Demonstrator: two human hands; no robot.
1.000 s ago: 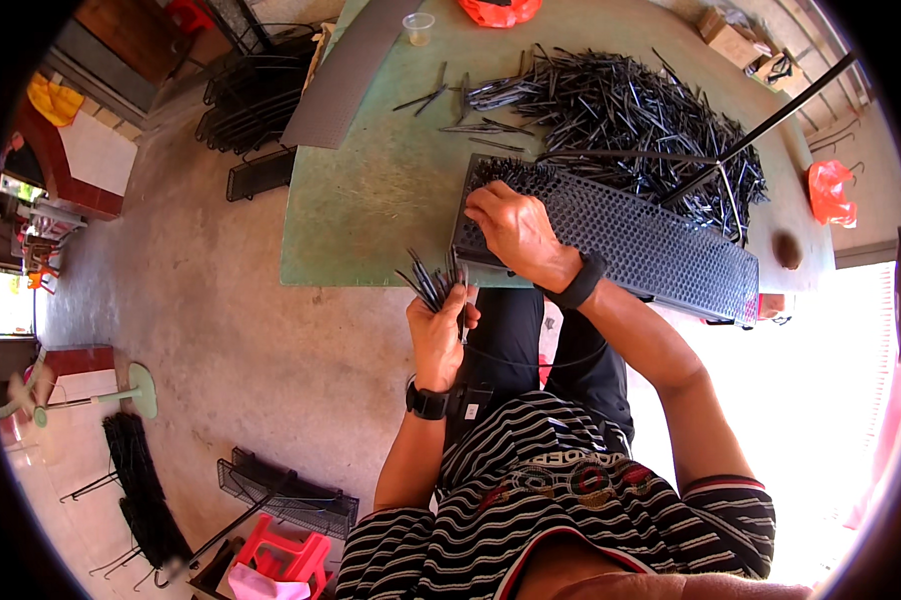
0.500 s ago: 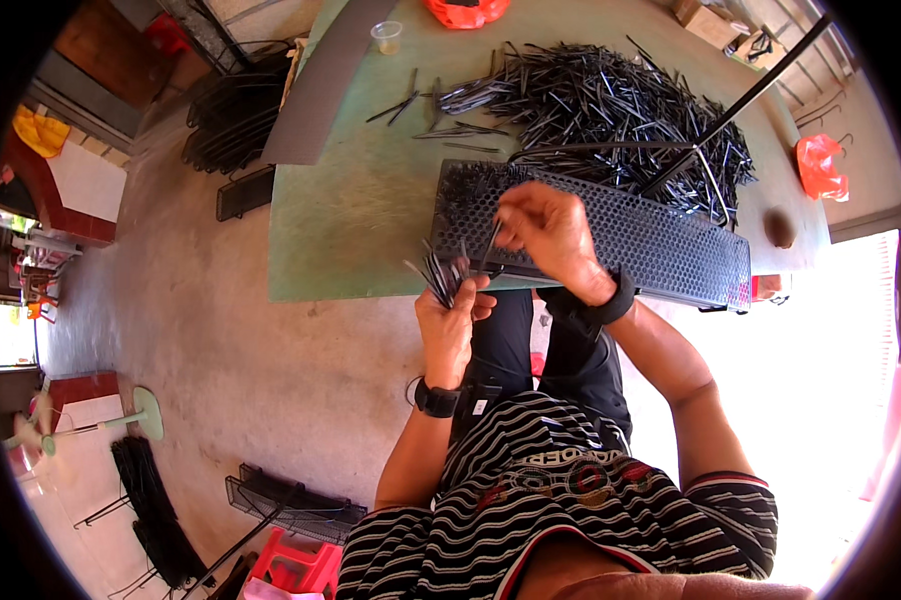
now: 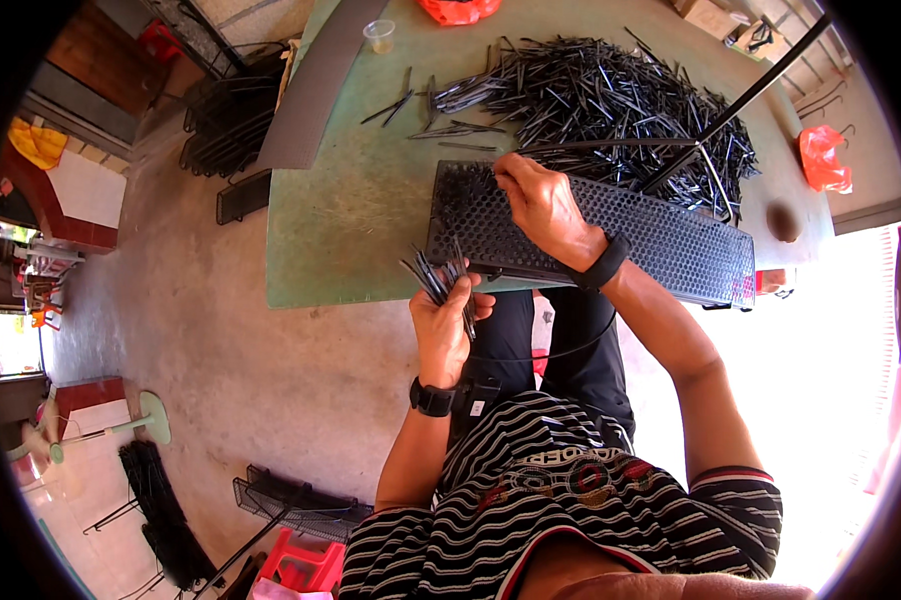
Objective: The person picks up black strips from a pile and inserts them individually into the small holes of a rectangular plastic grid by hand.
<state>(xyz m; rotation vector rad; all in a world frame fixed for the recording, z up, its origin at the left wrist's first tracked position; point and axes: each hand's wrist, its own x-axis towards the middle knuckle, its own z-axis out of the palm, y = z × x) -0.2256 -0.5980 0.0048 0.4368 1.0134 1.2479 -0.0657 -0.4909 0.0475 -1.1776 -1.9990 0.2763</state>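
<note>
My left hand (image 3: 445, 320) is closed around a bundle of thin black strips (image 3: 433, 274), their ends fanning out above the fingers at the table's near edge. A black perforated panel (image 3: 661, 232) with rows of round holes lies in front of me. Over its left part, my right hand (image 3: 549, 205) has thumb and fingers pinched together near the far edge; whatever is between the fingertips is too small to make out. Dark strip-like bits (image 3: 459, 188) crowd the panel's left end. Beyond the panel spreads a large heap of black strips (image 3: 611, 105).
On the green table (image 3: 341, 235) are a long grey sheet (image 3: 321, 90), a clear plastic cup (image 3: 379, 36) and a red bag (image 3: 459, 10). A black metal rod (image 3: 756, 92) slants over the heap. A red stool (image 3: 306, 562) and a fan (image 3: 155, 418) stand on the floor.
My right hand has moved up and away from the left hand, from the panel's near edge toward its far edge. The strip seen in its fingers no longer shows. My left hand keeps its bundle.
</note>
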